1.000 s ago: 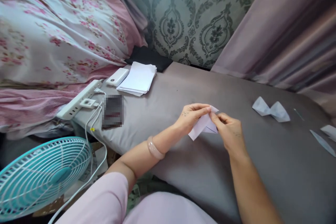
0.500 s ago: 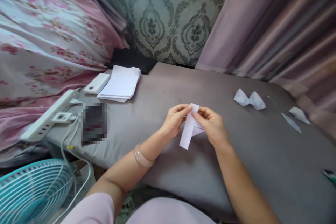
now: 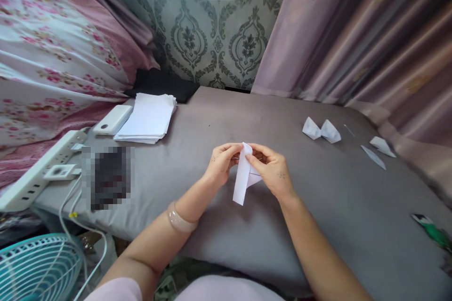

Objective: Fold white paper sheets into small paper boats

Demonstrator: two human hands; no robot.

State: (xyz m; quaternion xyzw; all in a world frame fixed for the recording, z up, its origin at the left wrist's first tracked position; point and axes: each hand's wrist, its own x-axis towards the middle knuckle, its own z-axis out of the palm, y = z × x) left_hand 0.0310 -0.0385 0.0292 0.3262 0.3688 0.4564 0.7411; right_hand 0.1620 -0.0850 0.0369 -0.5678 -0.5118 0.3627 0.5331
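Observation:
Both hands meet over the near middle of the grey-covered table and pinch a white paper strip (image 3: 241,181). My left hand (image 3: 221,162) grips the strip's upper left edge with thumb and fingers. From the other side, my right hand (image 3: 273,169) presses its thumb on the strip's upper part, fingers curled behind. The strip's top bends over, and its long end hangs down toward me. A folded paper piece (image 3: 253,178) with a pointed corner shows behind the strip, under my right hand. How the two join is hidden by the fingers.
At the far left lie a paper stack (image 3: 146,117), a white power bank (image 3: 113,120), a power strip (image 3: 42,169) and a blurred dark object (image 3: 111,176). A paper bow (image 3: 321,130), paper scraps (image 3: 373,156) and a green-handled tool (image 3: 432,230) lie right. A fan (image 3: 38,268) stands lower left.
The view has shifted, so the table's things sit further left. The strip's top now curls over between my fingers, where it stood flatter before. Both hands keep their hold.

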